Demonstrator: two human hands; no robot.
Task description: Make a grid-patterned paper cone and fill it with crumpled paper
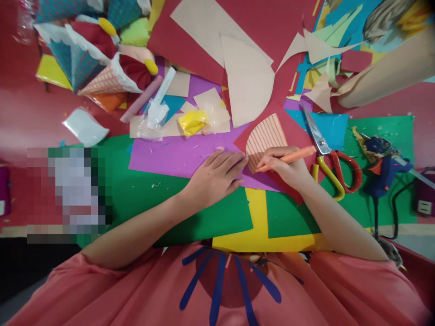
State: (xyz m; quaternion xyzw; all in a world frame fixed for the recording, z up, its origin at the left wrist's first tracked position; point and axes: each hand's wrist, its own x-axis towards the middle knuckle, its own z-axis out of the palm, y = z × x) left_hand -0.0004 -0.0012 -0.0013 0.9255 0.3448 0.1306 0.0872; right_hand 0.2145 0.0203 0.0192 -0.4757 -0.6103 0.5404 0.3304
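Note:
My right hand (285,167) is closed around an orange marker (299,155), its tip down at the lower edge of a cream piece with orange stripes (267,136). That striped piece lies on a dark red sheet (294,192). My left hand (219,174) rests flat with fingers spread on the purple sheet (163,151), its fingertips close to the striped piece's left side. Open scissors (322,147) with yellow and red handles lie just right of my right hand.
A blue glue gun (385,174) with its cord lies at the right on a green sheet (403,136). Cone shapes (78,59) stand at the upper left. Beige cut pieces (249,83) and a beige roll (390,68) lie farther back. Small packets (84,127) sit at the left.

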